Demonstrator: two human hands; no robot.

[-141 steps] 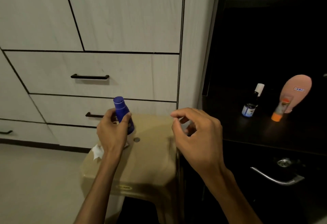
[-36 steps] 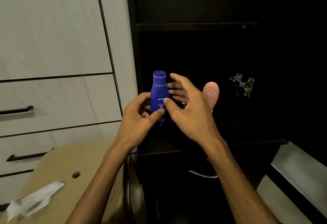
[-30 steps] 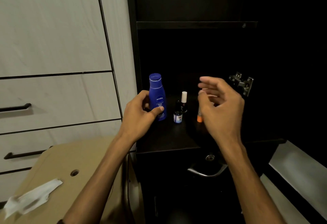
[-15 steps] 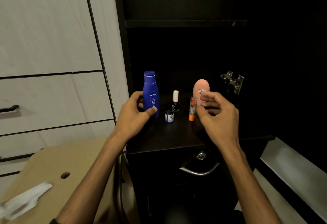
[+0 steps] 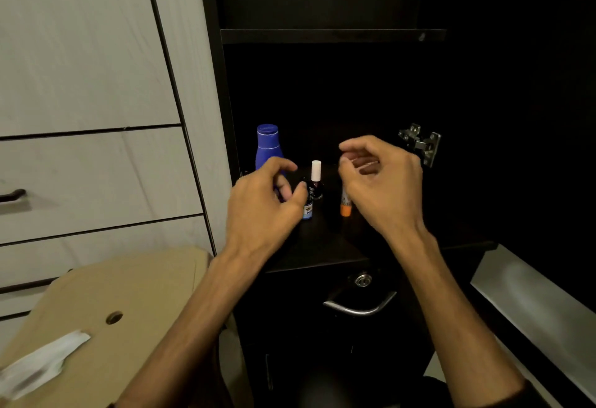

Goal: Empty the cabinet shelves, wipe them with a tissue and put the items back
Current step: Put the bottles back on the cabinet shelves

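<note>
A blue lotion bottle (image 5: 267,148) stands upright at the left of the dark cabinet shelf (image 5: 309,248). Beside it stand a small dark bottle with a white cap (image 5: 315,178), a tiny blue-labelled bottle (image 5: 308,210) and an orange-based stick (image 5: 345,207). My left hand (image 5: 263,210) hovers just in front of the blue bottle, fingers loosely curled, holding nothing. My right hand (image 5: 383,188) hangs in front of the shelf's right part with relaxed fingers and hides the pink bottle. A white tissue (image 5: 38,364) lies on the beige stool (image 5: 135,294).
Pale drawers with black handles (image 5: 13,195) fill the left. Under the shelf is a dark drawer with a metal handle (image 5: 359,307) and lock (image 5: 363,279). A metal hinge (image 5: 421,144) sits on the cabinet's right wall; the open door's edge (image 5: 529,311) runs lower right.
My left hand has let go of the blue bottle and drawn back slightly; the bottle now stands on the shelf. My right hand has risen a little, covering the pink bottle.
</note>
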